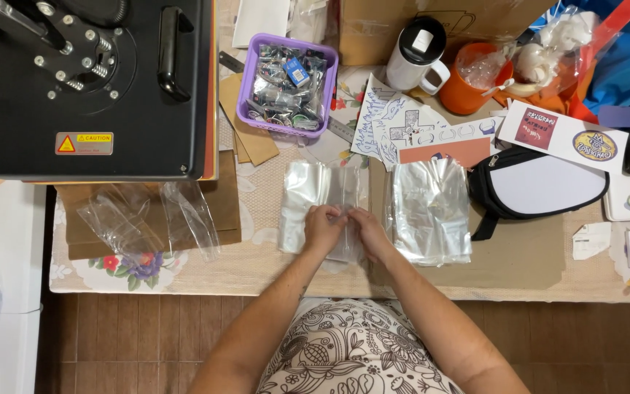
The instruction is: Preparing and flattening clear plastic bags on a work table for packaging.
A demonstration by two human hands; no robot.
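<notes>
Heat press [89, 87] fills the far-left of the surface [519, 270], black, closed, nothing under it that we can see. Right of centre sits a black-and-white pouch [541, 186], zipped, with sticker sheets [563, 135] just behind it.

Centre: we have both hands on a clear bag [322, 201] lying flat near the front edge. Left hand [324, 226] and right hand [368, 232] meet at the bag's near edge, fingers pinched narrow on the film, thumbs touching. Whether anything is inside the bag, we cannot tell; glare hides it.

Progress, as a judgement: early. The stack of bags [430, 210] just to the right looks untouched and thick, and two loose bags [147, 219] lie on brown card at left, apparently empty. No finished pile visible.

Purple basket [286, 84] of small wrapped items sits behind the bag, within reach. Beyond that: white mug [418, 52], orange cup [475, 80], printed paper cutouts [395, 120], steel ruler [340, 130].

In the way: nothing between hands and basket. The stack lies close beside the right hand.
</notes>
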